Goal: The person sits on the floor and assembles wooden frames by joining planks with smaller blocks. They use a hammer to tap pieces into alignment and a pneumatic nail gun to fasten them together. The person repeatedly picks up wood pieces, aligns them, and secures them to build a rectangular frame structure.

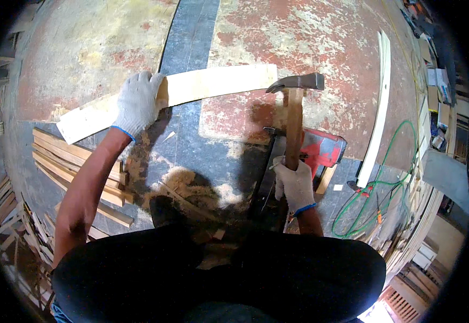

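Observation:
My left hand (140, 100), in a white knit glove with a blue cuff, grips a long pale wooden board (218, 83) left of its middle. The board lies across in front of me, its left end nearer to me. My right hand (295, 185), gloved the same way, is closed round the wooden handle of a claw hammer (295, 116). The hammer stands head away from me, its claw pointing left, close to the board's right end. Beneath the hammer and right hand is a red and black tool (323, 149), which looks like a nail gun, partly hidden.
Several wooden strips (78, 161) lie at the left, under my left forearm. Sawdust (191, 185) is heaped before my knees. At the right are a long white strip (375, 113), a looped green hose (347, 215) and an orange-handled screwdriver (379, 216).

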A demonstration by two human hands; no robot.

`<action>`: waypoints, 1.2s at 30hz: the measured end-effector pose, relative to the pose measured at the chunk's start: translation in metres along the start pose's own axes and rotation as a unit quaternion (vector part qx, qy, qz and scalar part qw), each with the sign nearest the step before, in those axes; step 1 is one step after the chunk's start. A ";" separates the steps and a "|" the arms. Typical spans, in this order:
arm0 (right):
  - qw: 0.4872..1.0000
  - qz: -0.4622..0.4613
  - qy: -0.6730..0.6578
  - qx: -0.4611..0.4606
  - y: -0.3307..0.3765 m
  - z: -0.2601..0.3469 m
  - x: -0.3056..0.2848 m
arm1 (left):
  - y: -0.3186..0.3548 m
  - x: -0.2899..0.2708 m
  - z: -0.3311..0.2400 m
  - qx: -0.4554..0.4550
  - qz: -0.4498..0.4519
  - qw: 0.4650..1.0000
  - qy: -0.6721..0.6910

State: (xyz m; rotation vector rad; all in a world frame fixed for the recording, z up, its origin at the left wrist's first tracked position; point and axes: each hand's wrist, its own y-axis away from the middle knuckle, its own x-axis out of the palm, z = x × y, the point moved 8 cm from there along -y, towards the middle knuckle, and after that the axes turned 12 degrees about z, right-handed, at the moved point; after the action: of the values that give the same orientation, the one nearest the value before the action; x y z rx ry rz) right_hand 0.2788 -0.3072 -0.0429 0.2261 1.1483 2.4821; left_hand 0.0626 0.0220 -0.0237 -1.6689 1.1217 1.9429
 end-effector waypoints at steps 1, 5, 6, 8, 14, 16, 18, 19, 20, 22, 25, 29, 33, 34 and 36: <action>1.000 -0.003 0.008 -0.001 0.001 0.002 -0.002 | 0.003 -0.001 -0.004 -0.003 -0.024 1.000 -0.018; 1.000 -0.013 -0.010 -0.008 0.005 0.005 -0.004 | 0.014 0.007 -0.013 -0.027 -0.086 0.995 -0.035; 1.000 -0.013 -0.007 -0.005 0.005 0.004 -0.005 | 0.016 0.007 -0.012 -0.029 -0.098 0.994 -0.024; 1.000 -0.015 -0.010 0.000 0.008 0.002 -0.005 | 0.021 0.007 -0.015 -0.022 -0.132 0.990 -0.033; 0.999 -0.026 0.006 -0.038 0.016 0.003 -0.005 | 0.034 0.010 -0.021 -0.046 -0.151 0.987 -0.015; 0.998 -0.027 0.010 -0.053 0.018 0.005 -0.007 | 0.039 0.002 -0.026 -0.056 -0.140 0.989 0.005; 0.998 -0.039 0.023 -0.036 0.021 0.007 -0.009 | 0.048 0.000 -0.030 -0.040 -0.149 0.988 0.018; 0.998 -0.044 0.030 -0.028 0.022 0.009 -0.009 | 0.051 0.000 -0.030 -0.032 -0.154 0.987 0.025; 0.997 -0.045 0.037 -0.043 0.020 0.010 -0.010 | 0.054 0.000 -0.031 -0.026 -0.167 0.985 0.018; 0.995 -0.047 0.051 -0.072 0.014 0.010 -0.011 | 0.058 0.001 -0.033 -0.014 -0.193 0.981 0.003; 0.992 -0.060 0.091 -0.069 0.008 0.012 -0.012 | 0.057 0.000 -0.037 -0.009 -0.179 0.983 0.024; 0.978 -0.087 0.157 -0.107 -0.001 0.007 -0.017 | 0.057 -0.003 -0.039 -0.005 -0.195 0.981 0.013; 0.977 -0.096 0.161 -0.105 -0.003 0.002 -0.013 | 0.057 -0.001 -0.037 -0.011 -0.199 0.980 -0.001; 0.974 -0.101 0.174 -0.100 -0.004 0.003 -0.012 | 0.057 0.000 -0.036 -0.014 -0.197 0.980 -0.006; 0.968 -0.109 0.208 -0.091 -0.001 0.011 -0.010 | 0.058 0.001 -0.037 -0.012 -0.193 0.981 0.000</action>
State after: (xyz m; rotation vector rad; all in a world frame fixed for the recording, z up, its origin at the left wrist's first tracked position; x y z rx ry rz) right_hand 0.2915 -0.3031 -0.0366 -0.4699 1.0177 2.4762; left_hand 0.0462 -0.0422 -0.0045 -1.7447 0.7083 1.7133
